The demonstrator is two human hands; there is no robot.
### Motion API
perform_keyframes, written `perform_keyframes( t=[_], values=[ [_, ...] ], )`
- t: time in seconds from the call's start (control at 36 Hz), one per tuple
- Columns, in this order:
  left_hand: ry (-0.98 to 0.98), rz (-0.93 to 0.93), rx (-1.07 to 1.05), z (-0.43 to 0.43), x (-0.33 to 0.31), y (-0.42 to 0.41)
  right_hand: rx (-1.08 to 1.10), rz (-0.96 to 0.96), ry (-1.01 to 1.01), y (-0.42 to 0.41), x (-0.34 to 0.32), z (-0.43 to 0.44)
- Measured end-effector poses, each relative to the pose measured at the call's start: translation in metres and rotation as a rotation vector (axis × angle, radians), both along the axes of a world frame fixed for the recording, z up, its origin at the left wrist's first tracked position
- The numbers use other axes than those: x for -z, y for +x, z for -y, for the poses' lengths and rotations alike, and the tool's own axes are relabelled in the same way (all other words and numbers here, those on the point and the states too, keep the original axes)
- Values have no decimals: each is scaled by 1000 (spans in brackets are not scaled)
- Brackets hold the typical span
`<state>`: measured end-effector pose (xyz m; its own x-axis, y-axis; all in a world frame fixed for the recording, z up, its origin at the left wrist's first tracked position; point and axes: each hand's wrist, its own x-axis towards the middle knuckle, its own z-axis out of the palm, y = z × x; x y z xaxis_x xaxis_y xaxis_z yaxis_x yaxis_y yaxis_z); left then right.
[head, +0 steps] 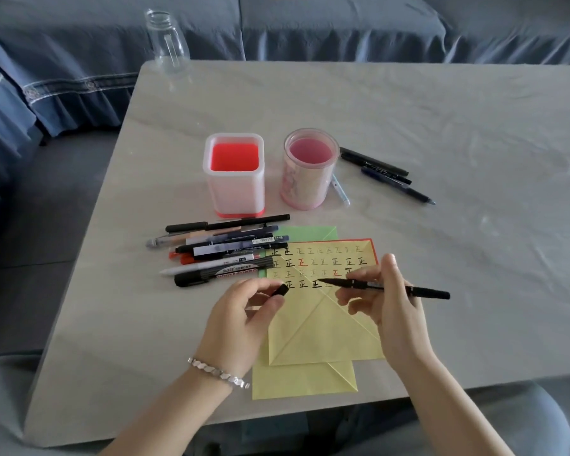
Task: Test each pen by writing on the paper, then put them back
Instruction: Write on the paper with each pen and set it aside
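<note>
My right hand [387, 301] holds an uncapped black pen [418, 290], tip pointing left over the yellow paper [313, 334]. My left hand [244, 311] pinches the pen's black cap [281, 289] just left of the tip. The paper carries rows of written characters, mostly black, a few red. A pile of several pens and markers [221, 251] lies left of the paper. Three dark pens [380, 171] lie right of the round pink holder [310, 172]. A square white-and-red holder [234, 174] stands beside it; both look empty.
A light pen [340, 189] rests against the round holder's right side. A clear glass bottle [167, 41] stands at the table's far left corner. A green sheet [310, 232] peeks out under the yellow paper. A blue-covered sofa surrounds the grey table [441, 126].
</note>
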<state>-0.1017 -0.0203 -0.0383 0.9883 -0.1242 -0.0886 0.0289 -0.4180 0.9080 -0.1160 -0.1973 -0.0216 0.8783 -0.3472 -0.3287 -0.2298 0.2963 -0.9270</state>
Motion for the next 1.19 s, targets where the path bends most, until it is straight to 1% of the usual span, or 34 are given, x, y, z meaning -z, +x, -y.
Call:
perform_keyframes(
  t=[0.11, 0.19, 0.33, 0.58, 0.69, 0.78, 0.97, 1.03, 1.08, 1.14, 1.19],
  values=[
    [-131, -48, 44, 5, -11, -5, -65, 1, 17, -4, -14, -2],
    [-168, -67, 48, 7, -15, -7, -88, 6, 16, -5, -20, -4],
    [-174, -58, 82, 8, -19, -10, -107, 1, 22, -7, -25, -5],
    [-177, -58, 110, 11, -22, -12, -147, -42, -73, -9, -22, -7],
    [-131, -2, 194, 14, -23, -13, -185, -41, -165, -9, -20, -8],
    [-105, 24, 269, 17, -22, -14, -133, -46, -263, -7, -17, -6],
    [-93, 45, 323, 27, -19, -5, -74, 1, -215, -2, -15, -10],
    [-106, 13, 326, 30, -22, -1, -72, 15, -207, 0, -16, -9],
    [-143, -60, 339, 33, -25, 2, -79, 29, -206, 3, -17, -7],
    [-241, -171, 334, 35, -30, 6, -89, 58, -222, 7, -18, -5],
    [-374, -330, 324, 36, -35, 9, -104, 102, -236, 10, -18, -2]
  ],
)
